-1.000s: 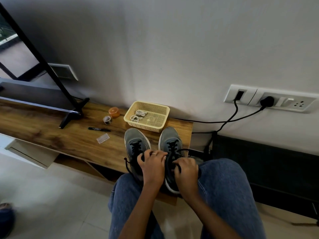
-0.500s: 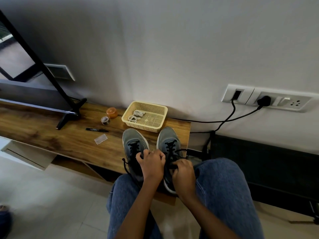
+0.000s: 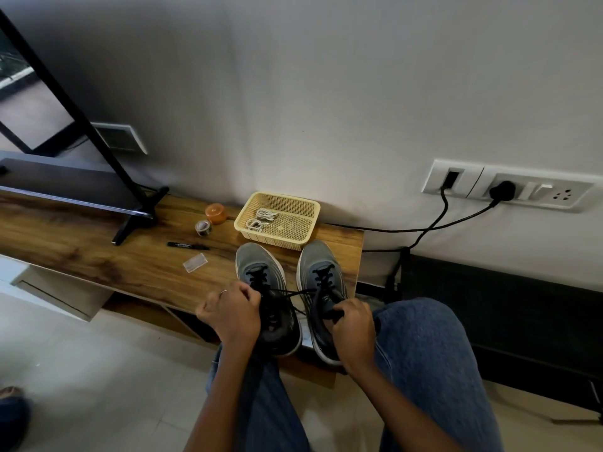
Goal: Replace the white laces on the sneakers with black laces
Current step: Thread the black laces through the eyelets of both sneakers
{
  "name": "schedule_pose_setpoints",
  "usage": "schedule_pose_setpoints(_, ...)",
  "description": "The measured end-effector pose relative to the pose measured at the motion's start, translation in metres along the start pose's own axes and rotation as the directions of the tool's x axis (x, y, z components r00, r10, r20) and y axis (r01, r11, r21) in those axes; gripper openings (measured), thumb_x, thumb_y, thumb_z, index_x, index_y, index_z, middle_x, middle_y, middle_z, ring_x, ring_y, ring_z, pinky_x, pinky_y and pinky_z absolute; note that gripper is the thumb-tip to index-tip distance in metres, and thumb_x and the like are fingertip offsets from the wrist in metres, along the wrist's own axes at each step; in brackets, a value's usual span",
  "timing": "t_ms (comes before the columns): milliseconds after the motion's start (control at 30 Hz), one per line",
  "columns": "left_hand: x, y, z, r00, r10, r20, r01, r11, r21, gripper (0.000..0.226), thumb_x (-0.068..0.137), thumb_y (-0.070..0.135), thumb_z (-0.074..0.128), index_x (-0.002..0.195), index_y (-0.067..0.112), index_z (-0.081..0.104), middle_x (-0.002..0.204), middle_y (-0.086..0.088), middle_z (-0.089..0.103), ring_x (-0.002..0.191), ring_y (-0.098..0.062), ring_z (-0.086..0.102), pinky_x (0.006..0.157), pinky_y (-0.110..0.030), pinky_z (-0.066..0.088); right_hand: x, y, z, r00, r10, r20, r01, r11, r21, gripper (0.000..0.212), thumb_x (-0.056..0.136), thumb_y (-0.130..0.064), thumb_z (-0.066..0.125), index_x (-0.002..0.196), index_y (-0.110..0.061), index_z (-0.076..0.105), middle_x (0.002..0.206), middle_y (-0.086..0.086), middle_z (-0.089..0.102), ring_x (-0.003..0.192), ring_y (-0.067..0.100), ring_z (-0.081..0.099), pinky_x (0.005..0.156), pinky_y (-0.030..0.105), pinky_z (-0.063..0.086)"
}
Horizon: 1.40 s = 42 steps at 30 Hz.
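Two grey sneakers sit side by side on the wooden surface [image 3: 98, 249], toes toward the wall, both already threaded with black laces. On the right sneaker [image 3: 321, 288] a black lace [image 3: 287, 292] runs taut from the eyelets across to the left hand [image 3: 233, 316], which hovers over the left sneaker [image 3: 261, 288]. That hand's grip is curled tight, pinching the lace end. The right hand [image 3: 352, 324] is at the right sneaker's collar, fingers curled there; it looks like it pinches the other lace end, though the lace itself vanishes under the fingers.

This looks like the tightening pull on the second shoe, late in the job. To do it well: pull both ends evenly and outward, keep the heel braced so the shoe doesn't slide off the surface edge, and check the two ends come out equal before tying.

Behind the toes, the yellow basket [image 3: 248, 220] holds the white laces [image 3: 261, 220], coiled. Left of it lie an orange lid [image 3: 215, 213], a small tape roll [image 3: 203, 228], a black marker [image 3: 188, 245] and a clear wrapper [image 3: 195, 262].

Hard to make out: the left sneaker's tongue and upper eyelets are hidden by the left hand, so I can't tell whether it is knotted. Both heels are dark and partly covered by wrists and knees.
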<state>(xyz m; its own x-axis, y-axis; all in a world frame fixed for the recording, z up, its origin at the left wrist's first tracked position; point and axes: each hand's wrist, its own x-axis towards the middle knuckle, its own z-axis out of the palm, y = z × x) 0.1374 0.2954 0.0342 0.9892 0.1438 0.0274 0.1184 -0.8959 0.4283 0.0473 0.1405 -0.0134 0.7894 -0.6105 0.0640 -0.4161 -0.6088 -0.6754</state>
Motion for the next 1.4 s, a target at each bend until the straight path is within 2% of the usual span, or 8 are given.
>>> schedule_pose_setpoints(367, -0.016, -0.015, 0.008, 0.990, -0.141, 0.017, 0.141, 0.989, -0.031, 0.016, 0.090, 0.028, 0.047, 0.087, 0.021, 0.061, 0.081, 0.000, 0.058, 0.107, -0.024, 0.045, 0.096, -0.042, 0.019, 0.001, -0.001, -0.003, 1.000, 0.001, -0.010, -0.001, 1.000, -0.022, 0.029, 0.074, 0.011, 0.056, 0.093, -0.004, 0.072, 0.097, 0.007, 0.067, 0.099, 0.025, 0.055, 0.079, 0.033, 0.047)
schedule_pose_setpoints(567, -0.030, 0.004, 0.017, 0.981, 0.189, -0.035, -0.184, 0.977, 0.111, 0.028, 0.092, 0.030, 0.054, 0.119, 0.027, 0.057, 0.122, -0.001, 0.057, 0.124, -0.026, 0.041, 0.102, -0.047, 0.019, 0.001, -0.001, -0.001, 1.000, -0.016, 0.002, 0.016, 0.999, -0.046, 0.028, 0.074, 0.010, 0.056, 0.095, -0.003, 0.071, 0.098, 0.009, 0.067, 0.099, 0.026, 0.055, 0.079, 0.035, 0.048)
schedule_pose_setpoints(767, -0.042, 0.035, 0.045, 0.846, 0.532, 0.030, -0.530, 0.835, 0.147, 0.021, 0.074, 0.029, 0.079, 0.092, 0.034, 0.070, 0.090, 0.012, 0.068, 0.095, -0.019, 0.056, 0.089, -0.041, 0.026, 0.000, 0.003, 0.004, 1.000, -0.016, -0.010, 0.015, 0.999, -0.046, 0.018, 0.073, 0.005, 0.067, 0.086, -0.007, 0.071, 0.088, 0.005, 0.066, 0.090, 0.025, 0.057, 0.072, 0.033, 0.048)
schedule_pose_setpoints(867, -0.041, 0.044, 0.052, 0.850, 0.521, 0.073, -0.525, 0.832, 0.179, 0.014, 0.075, 0.034, 0.079, 0.087, 0.032, 0.071, 0.081, 0.011, 0.068, 0.089, -0.018, 0.057, 0.087, -0.040, 0.025, 0.001, 0.003, 0.004, 1.000, -0.018, -0.013, 0.017, 0.999, -0.051, 0.011, 0.076, -0.002, 0.068, 0.084, -0.009, 0.069, 0.088, 0.004, 0.065, 0.089, 0.023, 0.055, 0.072, 0.031, 0.047)
schedule_pose_setpoints(1033, -0.037, 0.046, 0.053, 0.874, 0.443, 0.198, -0.480, 0.851, 0.214, 0.028, 0.101, 0.039, 0.037, 0.108, 0.029, 0.062, 0.102, 0.008, 0.066, 0.110, -0.016, 0.045, 0.100, -0.039, 0.018, 0.001, 0.002, 0.001, 1.000, -0.013, 0.008, 0.013, 0.998, -0.057, 0.008, 0.078, -0.007, 0.066, 0.086, -0.009, 0.069, 0.091, 0.004, 0.064, 0.092, 0.021, 0.053, 0.074, 0.029, 0.044)
schedule_pose_setpoints(1167, -0.034, 0.049, 0.049, 0.909, 0.338, 0.243, -0.388, 0.899, 0.202, 0.030, 0.100, 0.036, 0.037, 0.102, 0.027, 0.064, 0.098, 0.006, 0.065, 0.107, -0.017, 0.042, 0.097, -0.040, 0.020, -0.001, -0.001, -0.002, 1.000, -0.018, 0.009, 0.018, 0.999, -0.035, 0.013, 0.077, -0.002, 0.064, 0.089, -0.005, 0.070, 0.094, 0.007, 0.066, 0.094, 0.024, 0.054, 0.075, 0.032, 0.045)
schedule_pose_setpoints(1300, -0.024, 0.055, 0.043, 0.922, 0.079, 0.380, -0.099, 0.994, 0.034, 0.025, 0.093, 0.038, 0.046, 0.084, 0.027, 0.066, 0.087, 0.005, 0.059, 0.109, -0.019, 0.043, 0.095, -0.041, 0.023, -0.001, -0.002, -0.005, 1.000, -0.015, 0.002, 0.015, 1.000, -0.014, 0.017, 0.078, 0.001, 0.062, 0.092, -0.005, 0.070, 0.096, 0.007, 0.067, 0.096, 0.023, 0.053, 0.078, 0.032, 0.046)
schedule_pose_setpoints(1400, -0.022, 0.055, 0.043, 0.953, 0.096, 0.286, -0.098, 0.995, -0.004, 0.028, 0.096, 0.037, 0.043, 0.091, 0.025, 0.068, 0.095, 0.003, 0.063, 0.109, -0.019, 0.045, 0.095, -0.041, 0.023, 0.000, -0.001, -0.005, 1.000, -0.005, 0.001, 0.005, 1.000, -0.011, 0.020, 0.077, 0.003, 0.061, 0.092, -0.005, 0.070, 0.097, 0.007, 0.066, 0.097, 0.024, 0.053, 0.079, 0.033, 0.046)
